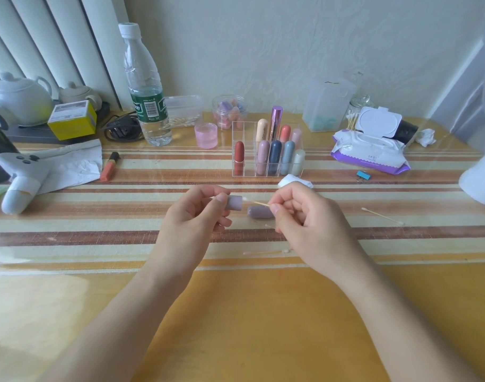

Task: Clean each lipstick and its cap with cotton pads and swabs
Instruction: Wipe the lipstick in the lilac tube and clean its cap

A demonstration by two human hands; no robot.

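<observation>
Left hand (pixel 197 213): closed round a short mauve cap (pixel 233 202), fingertips and thumb pinching its closed end, open mouth turned toward the right.
Right hand (pixel 299 213): pinched on the wooden stem of a cotton swab (pixel 256 202), thumb and forefinger near the rear end; white tip at or just inside the cap's mouth — cannot tell which.
Lipstick body (pixel 260 211): matching mauve, lying on its side on the table (pixel 263 312), just below the swab and between the two hands, touched by neither as far as can be seen.
Cap, handling: judged light, rigid plastic, smooth and a little slippery; best held by the closed end and side wall, as now, leaving the mouth free.
Swab, handling: thin stick, likely to flex or snap under side load; soft tip. Better gripped closer to the tip for firmer scrubbing, farther back for light sweeping.
Lipstick body, handling: apt to roll when nudged; take by the casing, never by the soft bullet — easily smeared or broken.
Spare swabs: one (pixel 382 216) lying to the right, another (pixel 266 252) nearer the camera with a pinkish end.
Organiser (pixel 267 158): clear, compartmented, holding several upright lipsticks, well beyond the hands.
Cotton pad (pixel 286 180): white, just behind the right hand.
</observation>
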